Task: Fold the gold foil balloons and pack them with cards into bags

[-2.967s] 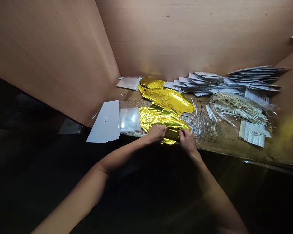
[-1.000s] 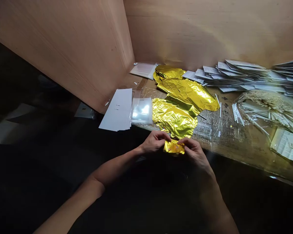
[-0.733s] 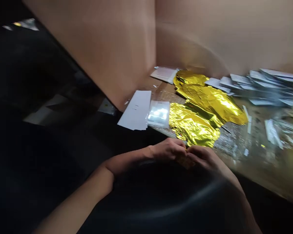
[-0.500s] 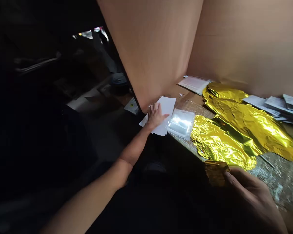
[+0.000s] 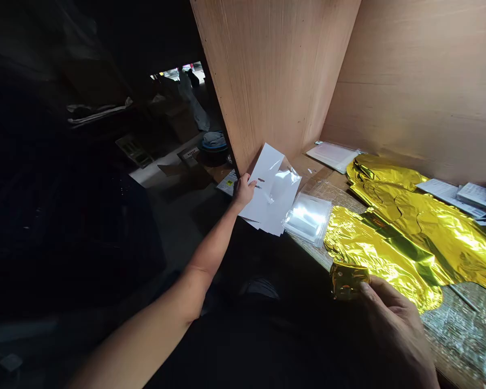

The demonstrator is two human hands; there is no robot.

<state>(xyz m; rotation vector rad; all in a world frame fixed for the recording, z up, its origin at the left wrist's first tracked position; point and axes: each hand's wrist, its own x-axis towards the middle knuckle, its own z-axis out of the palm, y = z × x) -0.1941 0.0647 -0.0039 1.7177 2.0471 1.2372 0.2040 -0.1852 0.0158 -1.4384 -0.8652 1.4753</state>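
My left hand is closed on the left edge of a white card, its fingers and thumb pinching it. The card is tilted up and has a small slot in it. Under and beside it lie more white sheets, with glossy clear film over part of them. My right hand pinches a small folded piece of gold foil between thumb and fingers, in front of the bench. To the right of the white sheets is a stack of clear plastic bags.
Flat gold foil shapes overlap across the bench, with a thin rod near them. Printed papers and a pale flat stack lie behind. Wooden panels rise at the left and back. Dark, cluttered floor extends to the left.
My left hand, resting on the white sheets before, now grips a card and has raised it at a tilt. My right hand still holds the folded foil. The view has shifted.
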